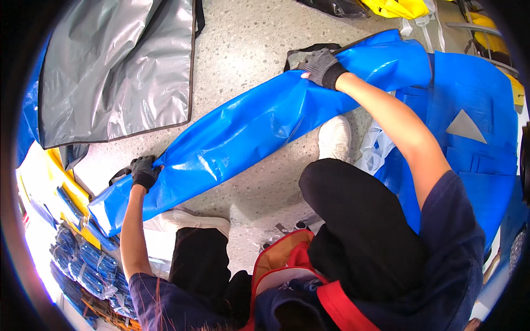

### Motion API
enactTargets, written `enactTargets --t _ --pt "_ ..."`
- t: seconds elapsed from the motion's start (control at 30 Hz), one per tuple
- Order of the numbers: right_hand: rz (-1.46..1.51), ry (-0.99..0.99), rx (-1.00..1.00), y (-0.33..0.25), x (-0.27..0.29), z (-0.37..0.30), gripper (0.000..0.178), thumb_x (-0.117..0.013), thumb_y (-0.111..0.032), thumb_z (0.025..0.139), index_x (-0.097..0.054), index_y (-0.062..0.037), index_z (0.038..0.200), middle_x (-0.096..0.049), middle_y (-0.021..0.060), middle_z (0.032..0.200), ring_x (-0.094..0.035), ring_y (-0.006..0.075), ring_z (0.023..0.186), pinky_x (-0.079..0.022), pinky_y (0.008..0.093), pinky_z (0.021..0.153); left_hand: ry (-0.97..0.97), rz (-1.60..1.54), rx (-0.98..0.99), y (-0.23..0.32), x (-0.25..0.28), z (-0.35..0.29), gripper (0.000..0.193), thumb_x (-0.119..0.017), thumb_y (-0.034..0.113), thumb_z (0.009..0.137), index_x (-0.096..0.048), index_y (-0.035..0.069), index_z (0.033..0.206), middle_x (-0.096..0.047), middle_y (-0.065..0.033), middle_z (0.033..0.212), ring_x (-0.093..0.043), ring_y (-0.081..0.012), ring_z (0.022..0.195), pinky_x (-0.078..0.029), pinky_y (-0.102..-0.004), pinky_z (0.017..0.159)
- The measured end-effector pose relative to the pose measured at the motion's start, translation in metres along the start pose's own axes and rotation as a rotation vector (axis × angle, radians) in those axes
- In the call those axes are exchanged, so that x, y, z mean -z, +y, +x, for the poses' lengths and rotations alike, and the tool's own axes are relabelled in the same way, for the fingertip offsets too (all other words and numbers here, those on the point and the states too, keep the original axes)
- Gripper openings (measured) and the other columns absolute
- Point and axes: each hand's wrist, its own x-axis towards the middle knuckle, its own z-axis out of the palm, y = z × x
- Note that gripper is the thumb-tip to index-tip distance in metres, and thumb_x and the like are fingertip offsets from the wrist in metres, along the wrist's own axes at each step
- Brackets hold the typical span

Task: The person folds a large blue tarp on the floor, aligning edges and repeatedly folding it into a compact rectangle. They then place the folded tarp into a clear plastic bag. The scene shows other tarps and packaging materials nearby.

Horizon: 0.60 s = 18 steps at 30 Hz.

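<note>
A long, glossy blue tarpaulin bag stretches slantwise over the floor before me, folded into a band with its right end farther away. My left hand, in a grey-and-black work glove, is closed on its far edge near the left end. Farther off, my right hand wears the same kind of glove and grips the far edge toward the right end. Dark strap material shows beside the right hand, and a bit of black strap sticks out by the left. The fingertips of both hands are partly hidden.
A grey tarpaulin sheet with dark edging lies at the far left. Blue sheets are stacked at the right. Bundled blue packs in clear wrap sit at the lower left. Yellow material lies at the far right. My white shoes flank the floor.
</note>
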Motion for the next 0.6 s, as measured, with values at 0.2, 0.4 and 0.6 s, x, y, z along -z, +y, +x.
enactTargets --t 0.2,0.4,0.6 --pt "-0.081 0.273 0.027 0.010 0.000 -0.008 0.041 -0.059 -0.050 0.075 -0.068 -0.0173 0.098 -0.062 0.0111 0.103 -0.057 0.0273 0.100 -0.041 0.0456 0.089 0.136 0.069 -0.054 -0.024 -0.029 -0.001 0.043 -0.064 0.042 0.074 -0.064 0.012 0.105 -0.064 -0.0106 0.104 -0.056 -0.0313 0.100 -0.033 -0.0449 0.096" --pt "0.316 0.571 -0.662 0.192 0.074 -0.177 0.085 -0.069 -0.062 0.066 -0.047 -0.0084 0.129 -0.049 0.0164 0.132 -0.044 0.0346 0.123 -0.035 0.0402 0.103 0.080 -0.074 -0.058 0.029 0.045 -0.002 0.055 -0.067 0.035 0.075 -0.053 0.005 0.120 -0.054 -0.0196 0.118 -0.050 -0.0388 0.109 -0.033 -0.0469 0.099" --pt "1.260 0.404 -0.753 0.261 -0.048 -0.316 0.094 -0.066 -0.057 0.075 -0.026 -0.0048 0.143 -0.037 0.0173 0.140 -0.035 0.0305 0.130 -0.029 0.0394 0.107 -0.483 -1.253 -0.658 0.241 0.167 0.115 0.050 -0.039 0.042 0.097 -0.049 0.005 0.129 -0.058 -0.0112 0.118 -0.055 -0.0175 0.107 -0.042 -0.0318 0.094"
